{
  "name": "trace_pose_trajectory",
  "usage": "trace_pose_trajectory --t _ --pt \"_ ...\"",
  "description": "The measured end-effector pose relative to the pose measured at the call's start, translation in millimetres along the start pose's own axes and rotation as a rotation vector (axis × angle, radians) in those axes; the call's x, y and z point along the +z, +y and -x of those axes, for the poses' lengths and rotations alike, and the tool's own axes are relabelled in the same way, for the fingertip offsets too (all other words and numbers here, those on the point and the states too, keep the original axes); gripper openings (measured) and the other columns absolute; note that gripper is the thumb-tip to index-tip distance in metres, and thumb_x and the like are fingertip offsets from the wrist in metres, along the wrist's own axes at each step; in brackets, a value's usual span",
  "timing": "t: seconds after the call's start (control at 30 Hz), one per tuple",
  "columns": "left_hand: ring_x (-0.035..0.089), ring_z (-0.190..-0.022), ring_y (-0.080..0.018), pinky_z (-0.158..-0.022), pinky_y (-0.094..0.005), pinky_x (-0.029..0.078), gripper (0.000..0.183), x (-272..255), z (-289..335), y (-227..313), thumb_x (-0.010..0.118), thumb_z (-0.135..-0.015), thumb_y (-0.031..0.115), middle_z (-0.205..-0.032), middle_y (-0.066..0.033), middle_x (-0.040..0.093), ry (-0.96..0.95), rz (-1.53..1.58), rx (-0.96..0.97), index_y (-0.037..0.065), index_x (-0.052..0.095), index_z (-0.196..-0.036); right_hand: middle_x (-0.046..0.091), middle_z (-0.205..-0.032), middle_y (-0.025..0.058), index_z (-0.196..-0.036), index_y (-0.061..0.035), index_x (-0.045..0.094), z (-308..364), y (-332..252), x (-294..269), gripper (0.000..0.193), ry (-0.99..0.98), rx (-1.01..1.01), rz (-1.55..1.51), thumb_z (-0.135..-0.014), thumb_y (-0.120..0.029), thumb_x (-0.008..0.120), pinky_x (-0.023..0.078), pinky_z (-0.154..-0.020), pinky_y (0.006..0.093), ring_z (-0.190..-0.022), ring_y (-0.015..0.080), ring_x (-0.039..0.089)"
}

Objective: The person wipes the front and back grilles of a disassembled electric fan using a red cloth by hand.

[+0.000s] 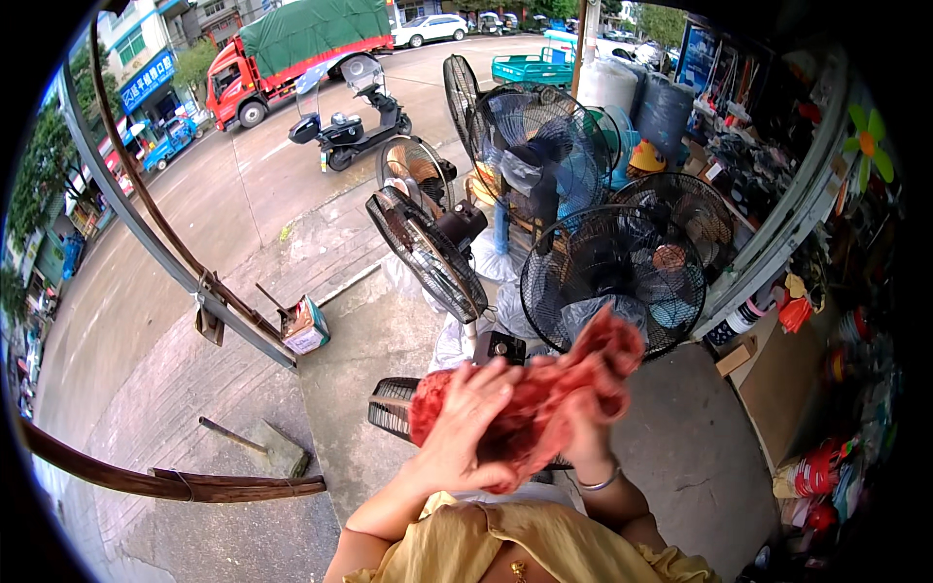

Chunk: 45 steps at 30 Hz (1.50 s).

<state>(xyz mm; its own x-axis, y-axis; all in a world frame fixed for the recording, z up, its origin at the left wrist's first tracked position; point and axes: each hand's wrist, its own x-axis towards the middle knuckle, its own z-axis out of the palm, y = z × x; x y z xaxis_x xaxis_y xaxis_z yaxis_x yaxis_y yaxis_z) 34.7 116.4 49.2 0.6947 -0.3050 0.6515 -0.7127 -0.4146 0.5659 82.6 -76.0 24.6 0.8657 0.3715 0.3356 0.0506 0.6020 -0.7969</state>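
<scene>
A crumpled red cloth is stretched between my hands in front of my chest, its right end blurred by motion. My left hand lies over the cloth's left part, with its fingers bent round it. From below, my right hand grips the cloth's right part; folds hide some of its fingers. Beyond and partly beneath the cloth, a fan shows its dark grille. Farther off stand several black-caged fans, among them a large fan and a tilted fan.
To the left, a small box stands by a metal post. A dustpan-like tool lies on the ground near a wooden bar. Shelved goods line the right side. Out on the road are a scooter and a red truck.
</scene>
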Motion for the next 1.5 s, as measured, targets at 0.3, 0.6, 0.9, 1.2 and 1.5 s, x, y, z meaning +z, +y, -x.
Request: trace_pose_trajectory --t 0.3,0.6,0.9,1.2,1.5 --pt "0.059 -0.119 -0.0305 -0.112 -0.0522 0.030 0.054 6.7 34.7 -9.3 0.064 -0.086 0.048 -0.120 -0.0123 0.066 0.085 -0.435 -0.236 0.006 0.063 -0.120 0.041 -0.145 0.0155 -0.140 -0.0075 0.040 -2.7 -64.9 -15.6 0.065 -0.210 -0.449 0.501 -0.086 -0.041 0.056 0.034 -0.109 0.0508 -0.137 0.0333 0.038" --pt "0.063 -0.106 -0.0280 -0.093 -0.0433 0.046 0.035 1.7 31.8 -6.8 0.072 -0.072 0.024 -0.113 -0.0101 0.067 0.014 -0.434 -0.254 0.010 0.070 -0.104 0.047 -0.141 0.0101 -0.123 -0.0089 0.064 5.9 -37.8 9.6 0.064 -0.694 -0.175 1.427 -0.064 -0.028 0.079 0.033 -0.105 0.0473 -0.131 0.0285 0.041" --pt "0.063 -0.107 -0.0325 -0.091 -0.0463 0.048 0.026 13.5 36.6 1.0 0.074 -0.075 0.016 -0.113 -0.0134 0.066 0.058 -0.437 -0.232 0.007 0.069 -0.100 0.059 -0.120 0.0133 -0.117 -0.0023 0.058 41.0 -30.5 -81.9 0.042 -0.067 0.074 0.962 -0.080 -0.013 0.074 0.047 -0.090 0.0367 -0.104 0.0270 0.060" --pt "0.056 -0.122 -0.0341 -0.108 -0.0516 0.034 0.032 23.5 33.9 16.4 0.065 -0.085 0.031 -0.129 -0.0157 0.061 -0.053 -0.609 -0.308 0.010 0.070 -0.108 0.062 -0.119 0.0079 -0.118 -0.0019 0.060 32.9 -35.1 -80.8 0.024 0.189 0.351 0.357 -0.096 -0.010 0.058 0.048 -0.092 0.0302 -0.103 0.0158 0.060" --pt "0.057 -0.123 -0.0269 -0.108 -0.0447 0.032 0.034 33.1 38.6 8.5 0.064 -0.083 0.037 -0.128 -0.0098 0.063 -0.040 -0.683 -0.284 0.017 0.073 -0.109 0.051 -0.133 0.0123 -0.124 -0.0067 0.058 45.9 -27.4 -77.5 0.054 -0.107 -0.001 0.907 -0.075 -0.013 0.080 0.032 -0.109 0.0439 -0.129 0.0329 0.045"
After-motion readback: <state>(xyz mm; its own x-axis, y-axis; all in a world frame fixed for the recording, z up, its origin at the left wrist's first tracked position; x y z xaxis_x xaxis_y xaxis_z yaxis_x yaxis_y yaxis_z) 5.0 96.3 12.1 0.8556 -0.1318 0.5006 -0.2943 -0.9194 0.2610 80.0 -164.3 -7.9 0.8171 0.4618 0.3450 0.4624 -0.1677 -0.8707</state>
